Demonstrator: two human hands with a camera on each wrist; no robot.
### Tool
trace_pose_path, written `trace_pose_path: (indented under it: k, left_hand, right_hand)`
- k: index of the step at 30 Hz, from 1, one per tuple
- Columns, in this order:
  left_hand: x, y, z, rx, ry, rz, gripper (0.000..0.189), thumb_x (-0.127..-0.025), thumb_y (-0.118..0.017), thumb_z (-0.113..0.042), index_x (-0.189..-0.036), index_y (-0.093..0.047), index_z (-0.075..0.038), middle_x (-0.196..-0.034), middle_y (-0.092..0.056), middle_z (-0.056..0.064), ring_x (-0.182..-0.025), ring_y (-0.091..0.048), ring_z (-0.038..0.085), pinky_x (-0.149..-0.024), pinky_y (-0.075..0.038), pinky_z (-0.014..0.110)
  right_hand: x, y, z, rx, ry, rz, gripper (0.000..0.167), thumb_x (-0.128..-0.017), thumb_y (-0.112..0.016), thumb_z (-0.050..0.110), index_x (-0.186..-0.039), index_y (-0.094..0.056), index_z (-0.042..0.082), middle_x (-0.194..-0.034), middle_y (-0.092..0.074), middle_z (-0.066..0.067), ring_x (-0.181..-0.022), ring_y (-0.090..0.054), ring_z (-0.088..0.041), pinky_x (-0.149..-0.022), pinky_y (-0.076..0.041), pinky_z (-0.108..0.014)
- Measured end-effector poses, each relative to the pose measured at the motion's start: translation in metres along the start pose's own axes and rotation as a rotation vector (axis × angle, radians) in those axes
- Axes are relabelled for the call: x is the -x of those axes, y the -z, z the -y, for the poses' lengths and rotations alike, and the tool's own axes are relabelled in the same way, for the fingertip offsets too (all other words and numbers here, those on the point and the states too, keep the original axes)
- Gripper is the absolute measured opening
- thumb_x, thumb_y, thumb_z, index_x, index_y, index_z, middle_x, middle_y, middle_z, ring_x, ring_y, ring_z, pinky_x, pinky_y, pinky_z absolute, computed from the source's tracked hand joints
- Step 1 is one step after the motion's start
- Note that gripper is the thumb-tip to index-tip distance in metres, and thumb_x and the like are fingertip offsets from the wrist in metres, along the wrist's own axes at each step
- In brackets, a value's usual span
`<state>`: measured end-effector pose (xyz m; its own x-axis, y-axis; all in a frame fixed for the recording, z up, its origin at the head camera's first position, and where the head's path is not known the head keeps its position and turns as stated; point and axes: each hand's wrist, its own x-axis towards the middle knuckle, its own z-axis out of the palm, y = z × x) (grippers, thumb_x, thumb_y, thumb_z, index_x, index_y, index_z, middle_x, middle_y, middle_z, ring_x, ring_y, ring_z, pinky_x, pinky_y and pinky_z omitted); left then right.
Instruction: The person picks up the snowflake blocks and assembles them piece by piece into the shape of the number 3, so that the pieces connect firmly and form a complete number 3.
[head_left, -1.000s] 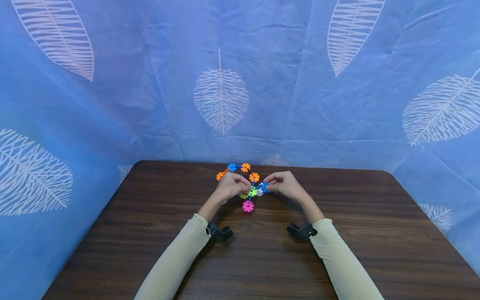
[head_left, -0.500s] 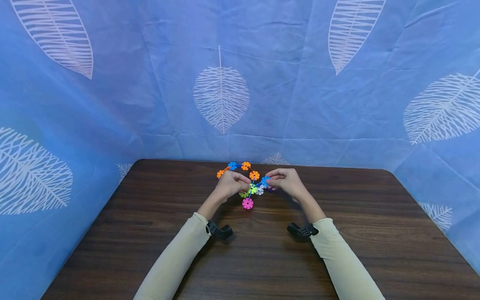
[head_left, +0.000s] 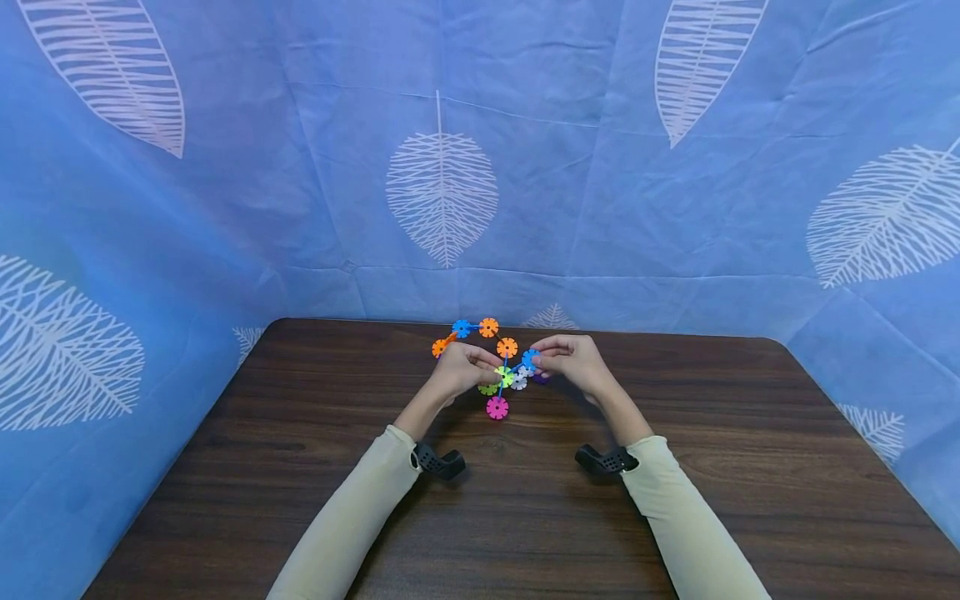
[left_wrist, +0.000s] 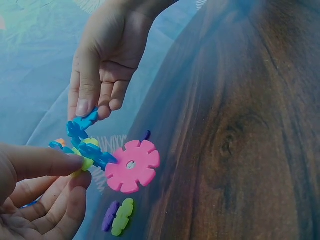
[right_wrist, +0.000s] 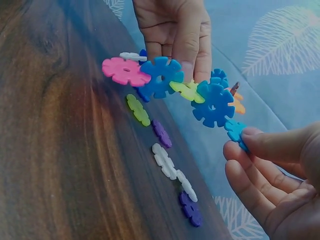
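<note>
My left hand pinches a yellow-green snowflake disc between thumb and fingers. That disc belongs to a linked chain with a pink disc at the near end and blue discs beside it. Farther along are orange discs and another blue disc. In my right hand, thumb and fingertips grip a light blue disc, which touches the chain's blue disc in the right wrist view. Whether the two are slotted together, I cannot tell. The left fingers hide part of the chain.
Below the chain, several loose discs lie on the dark wooden table: a green one, purple ones and white ones. The table's far edge runs just behind, against a blue leaf-patterned cloth.
The light blue disc in my right fingers has moved slightly up and away from me, uncovering a purple disc below. The chain shifts slightly; my left hand keeps its pinch.
</note>
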<state>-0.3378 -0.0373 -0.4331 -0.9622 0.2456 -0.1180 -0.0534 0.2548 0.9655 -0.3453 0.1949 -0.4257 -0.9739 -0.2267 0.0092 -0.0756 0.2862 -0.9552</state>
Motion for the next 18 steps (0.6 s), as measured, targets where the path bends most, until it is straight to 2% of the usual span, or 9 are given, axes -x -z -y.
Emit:
trace_pose_path:
  k: [5, 10, 15, 18]
  left_hand:
    - [-0.0006, 0.0003, 0.0008, -0.021, -0.003, 0.006, 0.014, -0.085, -0.079, -0.001, -0.099, -0.078, -0.001, -0.089, -0.077, 0.013, -0.085, -0.075, 0.027, -0.081, -0.063, 0.04]
    - [0.0002, 0.0003, 0.0002, -0.024, 0.008, 0.009, 0.014, -0.086, -0.079, -0.002, -0.099, -0.077, 0.0, -0.089, -0.077, 0.012, -0.081, -0.074, 0.022, -0.081, -0.063, 0.04]
    - [0.0, 0.0003, -0.0003, -0.03, 0.016, 0.021, 0.013, -0.086, -0.079, -0.003, -0.099, -0.077, -0.001, -0.088, -0.077, 0.011, -0.082, -0.074, 0.023, -0.08, -0.063, 0.04]
    - [-0.0004, 0.0004, 0.0004, -0.034, 0.018, 0.031, 0.013, -0.086, -0.079, -0.004, -0.099, -0.077, -0.001, -0.088, -0.077, 0.011, -0.083, -0.074, 0.024, -0.08, -0.063, 0.04]
  right_hand:
    - [0.0003, 0.0, 0.0011, 0.006, 0.006, 0.009, 0.03, -0.096, -0.069, 0.007, -0.12, -0.068, -0.01, -0.102, -0.076, -0.021, -0.083, -0.074, -0.017, -0.087, -0.06, -0.053]
    - [0.0004, -0.0005, 0.0012, 0.015, 0.022, 0.015, 0.029, -0.096, -0.069, 0.007, -0.12, -0.068, -0.01, -0.103, -0.075, -0.022, -0.085, -0.075, -0.019, -0.086, -0.06, -0.052]
    - [-0.0002, -0.0023, -0.0004, 0.022, 0.031, 0.017, 0.029, -0.096, -0.069, 0.006, -0.12, -0.068, -0.01, -0.103, -0.075, -0.023, -0.081, -0.074, -0.014, -0.086, -0.06, -0.053]
    - [0.0007, -0.004, -0.0004, 0.032, 0.036, 0.023, 0.03, -0.096, -0.069, 0.006, -0.12, -0.068, -0.011, -0.104, -0.075, -0.025, -0.08, -0.074, -0.017, -0.086, -0.06, -0.054]
